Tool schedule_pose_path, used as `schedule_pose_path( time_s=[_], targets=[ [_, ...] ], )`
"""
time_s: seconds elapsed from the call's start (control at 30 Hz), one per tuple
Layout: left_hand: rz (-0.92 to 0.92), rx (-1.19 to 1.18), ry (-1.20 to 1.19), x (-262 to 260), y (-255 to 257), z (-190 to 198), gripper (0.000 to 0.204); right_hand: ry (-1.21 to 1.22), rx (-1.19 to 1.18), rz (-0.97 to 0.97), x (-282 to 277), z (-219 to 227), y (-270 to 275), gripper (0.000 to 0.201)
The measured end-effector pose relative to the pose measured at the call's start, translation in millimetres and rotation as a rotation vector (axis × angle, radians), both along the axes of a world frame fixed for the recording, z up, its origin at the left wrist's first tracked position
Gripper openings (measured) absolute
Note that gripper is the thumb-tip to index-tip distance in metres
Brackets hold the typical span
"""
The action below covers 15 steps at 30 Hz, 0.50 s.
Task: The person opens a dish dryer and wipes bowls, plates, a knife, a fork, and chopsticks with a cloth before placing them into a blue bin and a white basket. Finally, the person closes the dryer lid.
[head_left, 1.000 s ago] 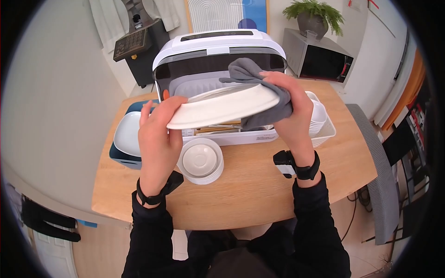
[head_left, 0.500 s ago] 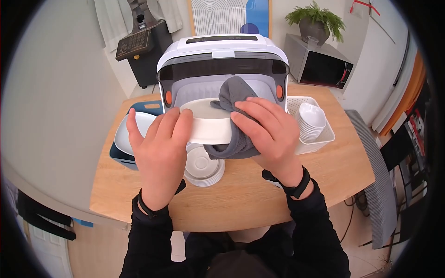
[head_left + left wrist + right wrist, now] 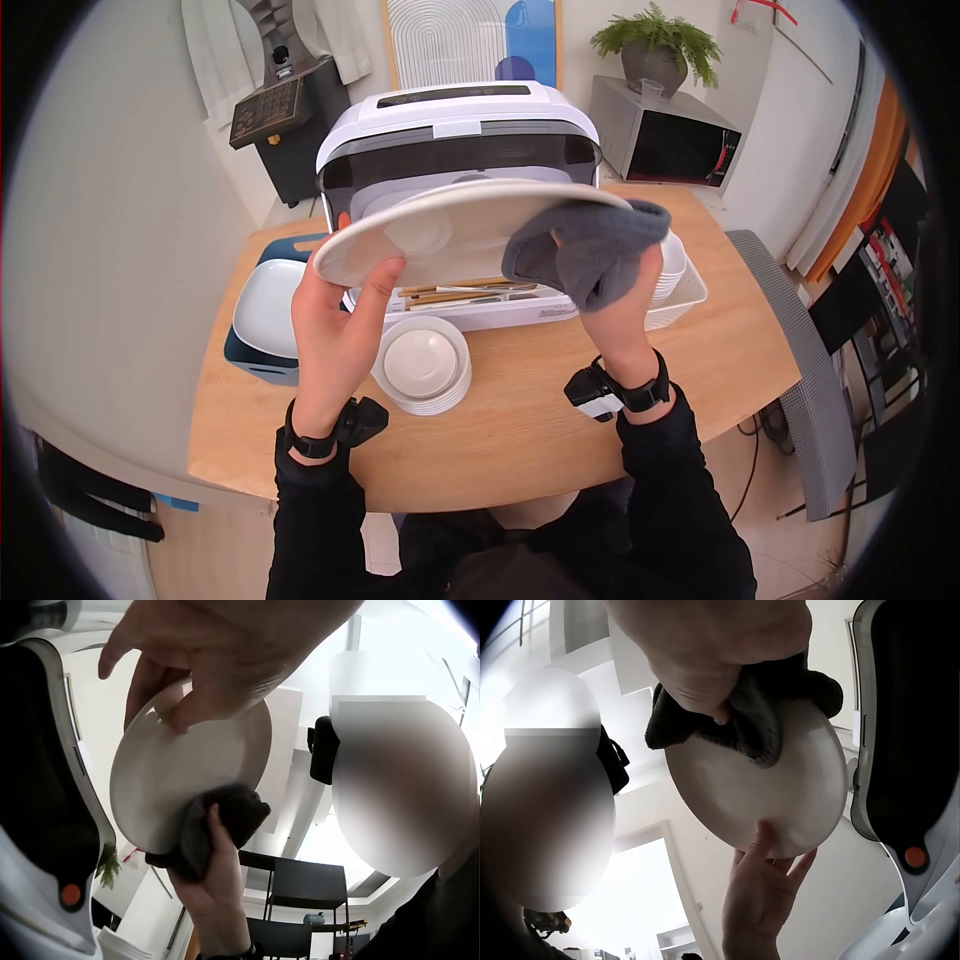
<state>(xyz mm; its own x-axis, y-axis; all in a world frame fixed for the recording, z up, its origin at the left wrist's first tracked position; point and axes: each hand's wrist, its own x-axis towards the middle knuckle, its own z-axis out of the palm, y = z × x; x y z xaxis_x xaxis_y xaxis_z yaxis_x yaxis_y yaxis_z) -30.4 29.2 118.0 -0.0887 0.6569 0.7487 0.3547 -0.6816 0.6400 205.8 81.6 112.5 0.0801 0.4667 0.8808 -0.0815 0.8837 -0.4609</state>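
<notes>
Above the table, in the head view, a white plate (image 3: 440, 235) is held up on its edge, one broad side tilted toward me. My left hand (image 3: 335, 335) pinches its left rim, thumb on the near side. A grey cloth (image 3: 595, 250) is bunched over the right end of the plate, and my right hand (image 3: 622, 320) grips plate and cloth together. The right wrist view shows the cloth (image 3: 757, 731) folded over the rim under the right fingers. Below stands a stack of white dishes (image 3: 421, 365).
Behind the plate stands a white lidded dish cabinet (image 3: 455, 105), with chopsticks (image 3: 450, 295) along its front. A blue basket (image 3: 262, 367) carrying a white square plate (image 3: 268, 310) sits left. A white basket (image 3: 680, 305) with stacked bowls (image 3: 670, 268) is at right. Farther back is a microwave (image 3: 670, 140).
The plate has turned between my hands, from nearly edge-on to a broad side facing me. Both hands moved apart, and the cloth shifted right with my right hand.
</notes>
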Motion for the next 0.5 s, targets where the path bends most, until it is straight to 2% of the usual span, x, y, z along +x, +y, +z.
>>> schedule_pose_path(
  time_s=[0.07, 0.17, 0.2, 0.27, 0.3, 0.37, 0.4, 0.5],
  targets=[
    [-0.062, -0.009, -0.115, 11, -2, 0, 0.030, -0.025, -0.108, -0.079, 4, -2, 9, 0.042],
    [0.042, 0.053, 0.014, 14, -2, -2, 0.025, -0.128, -0.186, -0.081, 13, 4, 21, 0.043],
    [0.127, 0.133, 0.158, 13, -2, -2, 0.025, -0.132, -0.154, -0.099, 14, 5, 25, 0.043],
    [0.298, 0.292, 0.450, 11, 0, -1, 0.028, -0.286, 0.126, -0.253, 21, 10, 30, 0.042],
    [0.366, 0.298, 0.547, 12, -2, 0, 0.031, -0.364, 0.269, -0.330, 21, 14, 30, 0.041],
    [0.504, 0.304, 0.735, 21, -8, 0, 0.039, -0.471, 0.410, -0.417, 18, 20, 21, 0.039],
    [0.529, 0.334, 0.703, 25, -5, -4, 0.045, -0.498, 0.460, -0.433, 14, 19, 19, 0.038],
    [0.579, 0.334, 0.742, 24, -7, 0, 0.046, -0.519, 0.576, -0.512, 2, 18, 14, 0.035]
  ],
)
